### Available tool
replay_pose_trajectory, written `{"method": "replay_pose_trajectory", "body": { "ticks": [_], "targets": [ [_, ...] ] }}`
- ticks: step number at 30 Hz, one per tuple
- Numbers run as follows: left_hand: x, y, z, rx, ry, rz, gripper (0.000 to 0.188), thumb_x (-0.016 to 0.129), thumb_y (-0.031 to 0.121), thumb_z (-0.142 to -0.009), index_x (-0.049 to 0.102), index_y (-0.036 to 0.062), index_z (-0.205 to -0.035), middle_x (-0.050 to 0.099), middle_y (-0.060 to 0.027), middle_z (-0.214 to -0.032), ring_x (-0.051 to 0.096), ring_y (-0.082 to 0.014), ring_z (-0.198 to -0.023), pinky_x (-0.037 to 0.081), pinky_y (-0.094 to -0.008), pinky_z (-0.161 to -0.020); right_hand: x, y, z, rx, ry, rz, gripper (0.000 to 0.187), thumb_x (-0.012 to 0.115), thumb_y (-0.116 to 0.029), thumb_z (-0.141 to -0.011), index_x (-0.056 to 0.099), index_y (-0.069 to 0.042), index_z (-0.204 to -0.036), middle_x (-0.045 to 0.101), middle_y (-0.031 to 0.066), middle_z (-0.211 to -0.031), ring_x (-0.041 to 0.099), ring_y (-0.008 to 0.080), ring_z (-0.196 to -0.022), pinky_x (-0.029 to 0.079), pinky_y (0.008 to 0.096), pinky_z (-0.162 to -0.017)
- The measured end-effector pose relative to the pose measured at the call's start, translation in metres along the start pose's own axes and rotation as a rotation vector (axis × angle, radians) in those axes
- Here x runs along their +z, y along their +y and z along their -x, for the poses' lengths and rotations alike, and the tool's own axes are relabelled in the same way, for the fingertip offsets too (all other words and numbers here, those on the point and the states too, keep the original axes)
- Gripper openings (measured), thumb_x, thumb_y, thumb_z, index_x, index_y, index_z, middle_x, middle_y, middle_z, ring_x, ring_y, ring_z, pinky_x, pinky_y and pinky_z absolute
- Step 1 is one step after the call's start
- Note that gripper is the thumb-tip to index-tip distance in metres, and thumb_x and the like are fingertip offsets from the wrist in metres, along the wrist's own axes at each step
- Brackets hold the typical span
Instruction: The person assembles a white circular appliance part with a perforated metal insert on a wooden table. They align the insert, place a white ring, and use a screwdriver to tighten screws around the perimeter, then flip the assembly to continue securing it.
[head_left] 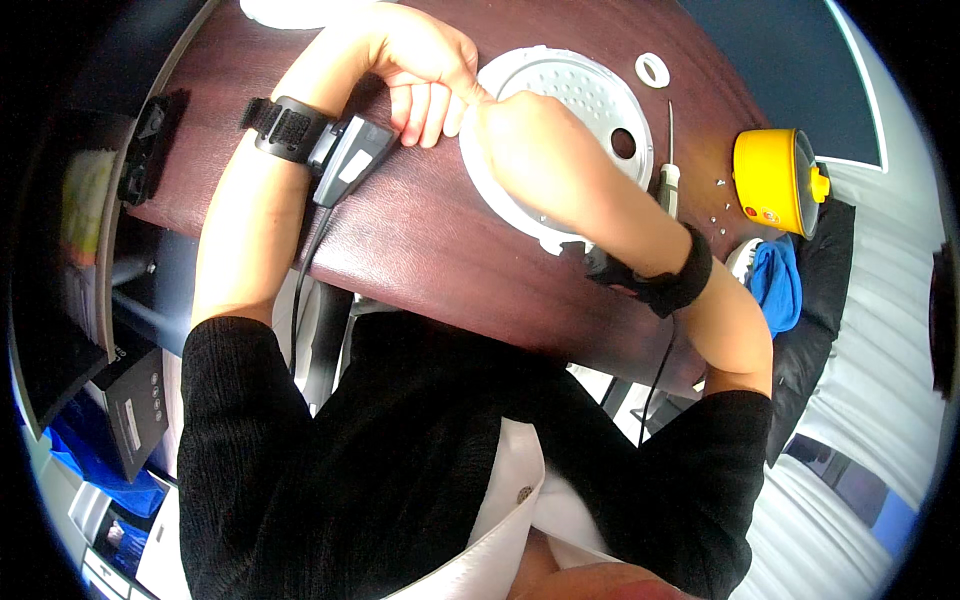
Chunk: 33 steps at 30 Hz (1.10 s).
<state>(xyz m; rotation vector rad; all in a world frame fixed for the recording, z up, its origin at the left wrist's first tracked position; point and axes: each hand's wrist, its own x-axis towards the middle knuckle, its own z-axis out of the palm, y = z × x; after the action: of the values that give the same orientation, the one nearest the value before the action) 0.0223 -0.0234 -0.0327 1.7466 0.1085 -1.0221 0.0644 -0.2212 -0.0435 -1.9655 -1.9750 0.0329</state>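
A white round part with a raised rim, rows of small dimples or holes and one larger dark hole lies on the table. My left hand is at its left edge, its fingers curled and its thumb and forefinger closed toward my right hand. Reaching across the part, my right hand is closed and meets the left one at the rim. Whatever is pinched between the fingertips is hidden by the hands.
Right of the round part lie a white ring, a screwdriver and several small screws. A yellow electric pot stands at the right edge beside a blue cloth. A white object is at the dark red table's far left.
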Motion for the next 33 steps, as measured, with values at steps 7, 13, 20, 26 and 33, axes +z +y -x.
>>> {"method": "replay_pose_trajectory", "body": {
  "ticks": [7,13,20,26,33],
  "targets": [
    [0.005,0.007,0.005,-0.015,0.069,-0.084,0.047,0.055,0.040,-0.092,0.065,-0.0058,-0.085,0.067,-0.0186,-0.073,0.068,-0.0243,-0.058,0.056,-0.0316,-0.044,-0.013,-0.021,-0.003,0.249,-0.049,0.039,0.021,0.058,-0.017,-0.076,0.064,-0.005,-0.061,0.059,0.0155,-0.057,0.062,0.0307,-0.053,0.050,0.0407,-0.049],
    [0.006,0.007,0.008,0.007,0.328,-0.201,0.056,0.057,0.051,-0.088,0.065,-0.0048,-0.081,0.065,-0.0130,-0.062,0.066,-0.0211,-0.053,0.054,-0.0287,-0.042,-0.056,0.004,0.042,0.265,0.057,0.280,0.038,0.058,-0.035,-0.085,0.061,-0.006,-0.061,0.057,0.0135,-0.054,0.060,0.0312,-0.052,0.048,0.0404,-0.048],
    [0.006,0.004,-0.017,0.251,0.998,-0.682,0.061,0.071,0.057,-0.070,0.069,-0.0018,-0.087,0.066,-0.0190,-0.072,0.067,-0.0267,-0.064,0.052,-0.0349,-0.058,-0.083,0.033,0.116,0.854,-0.084,0.443,0.052,0.063,-0.050,-0.082,0.052,-0.002,-0.067,0.056,0.0181,-0.059,0.059,0.0333,-0.057,0.044,0.0401,-0.055],
    [0.007,0.015,-0.016,0.291,0.923,-0.595,0.045,0.073,0.040,-0.073,0.066,-0.0024,-0.086,0.065,-0.0182,-0.075,0.065,-0.0258,-0.069,0.051,-0.0339,-0.064,-0.079,0.060,0.151,1.073,-0.053,0.096,0.050,0.063,-0.051,-0.079,0.057,-0.001,-0.078,0.064,0.0191,-0.070,0.063,0.0386,-0.074,0.048,0.0428,-0.066],
    [0.002,0.018,-0.023,0.327,1.004,-0.449,0.041,0.070,0.033,-0.074,0.060,0.0010,-0.096,0.063,-0.0129,-0.079,0.063,-0.0190,-0.071,0.051,-0.0301,-0.065,-0.065,0.083,0.165,1.239,0.178,-0.299,0.034,0.062,-0.036,-0.080,0.057,-0.002,-0.081,0.057,0.0063,-0.061,0.057,0.0173,-0.050,0.046,0.0286,-0.047]
  ]
}}
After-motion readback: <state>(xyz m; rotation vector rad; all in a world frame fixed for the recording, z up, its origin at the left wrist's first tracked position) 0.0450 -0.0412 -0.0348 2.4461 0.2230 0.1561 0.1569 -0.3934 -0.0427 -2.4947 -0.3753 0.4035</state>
